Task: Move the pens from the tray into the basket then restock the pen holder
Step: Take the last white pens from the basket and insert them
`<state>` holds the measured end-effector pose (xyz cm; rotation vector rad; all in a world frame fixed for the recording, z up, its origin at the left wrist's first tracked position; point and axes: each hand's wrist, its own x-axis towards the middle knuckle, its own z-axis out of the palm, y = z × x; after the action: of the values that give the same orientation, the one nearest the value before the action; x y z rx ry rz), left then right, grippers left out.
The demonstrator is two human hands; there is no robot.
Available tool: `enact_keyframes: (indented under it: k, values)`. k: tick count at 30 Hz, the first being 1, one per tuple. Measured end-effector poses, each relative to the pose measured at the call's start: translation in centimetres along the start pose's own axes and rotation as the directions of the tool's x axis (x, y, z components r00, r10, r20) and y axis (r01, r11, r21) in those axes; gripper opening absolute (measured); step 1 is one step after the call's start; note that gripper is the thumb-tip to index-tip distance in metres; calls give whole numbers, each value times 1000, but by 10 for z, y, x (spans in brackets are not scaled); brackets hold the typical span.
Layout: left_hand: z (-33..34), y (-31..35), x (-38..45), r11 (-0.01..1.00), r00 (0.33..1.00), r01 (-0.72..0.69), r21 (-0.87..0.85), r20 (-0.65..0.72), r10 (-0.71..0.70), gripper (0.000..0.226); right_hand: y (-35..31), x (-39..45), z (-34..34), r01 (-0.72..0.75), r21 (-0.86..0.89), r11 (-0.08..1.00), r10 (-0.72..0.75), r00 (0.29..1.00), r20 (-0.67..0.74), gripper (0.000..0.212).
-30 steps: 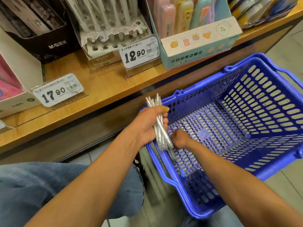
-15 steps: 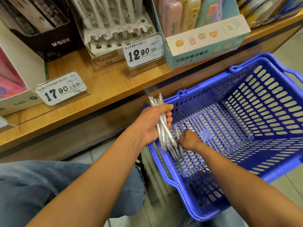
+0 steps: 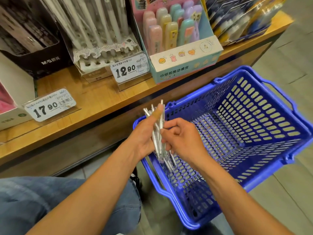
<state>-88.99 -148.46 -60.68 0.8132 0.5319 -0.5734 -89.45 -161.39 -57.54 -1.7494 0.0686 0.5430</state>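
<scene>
Over the near left corner of the basket (image 3: 254, 141) we see both hands meeting around one bundle of pens (image 3: 159, 133). The left hand (image 3: 145, 138) has its palm against the bundle and its fingers curled round it; one finger with a tan plaster lies up along the shafts. The right hand (image 3: 183, 138) comes in from the other side, its fingers curled and pinching the pens at mid-length. So the bundle stands nearly upright, sandwiched between the two hands, its upper ends poking out above the left fingers and its lower tips hanging below both palms, just over the basket's perforated floor. We cannot tell whether those tips touch the floor.

The basket is blue and sits on the tiled floor, just in front of a wooden shelf (image 3: 94, 102). Its handle lies folded down along the far rim.

On the shelf, well above and behind the hands, stands the pen holder (image 3: 101, 53), a pale display box with white pens upright in its back rows and open holes along the front. A price tag (image 3: 129, 68) reading 12.90 leans just before it; another (image 3: 50, 106) reading 17.90 sits further left. Right of the holder is a box of pastel erasers (image 3: 183, 60), and left of it a black box (image 3: 33, 48).

Denim-clad knees show at bottom left.
</scene>
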Motion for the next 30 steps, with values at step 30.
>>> enact_keyframes:
  k: [30]
  values:
    - [-10, -1, 5, 998, 978, -62, -11, -201, 59, 5, 192, 106, 2, -296, -701, 648, 367, 929, -53, 25]
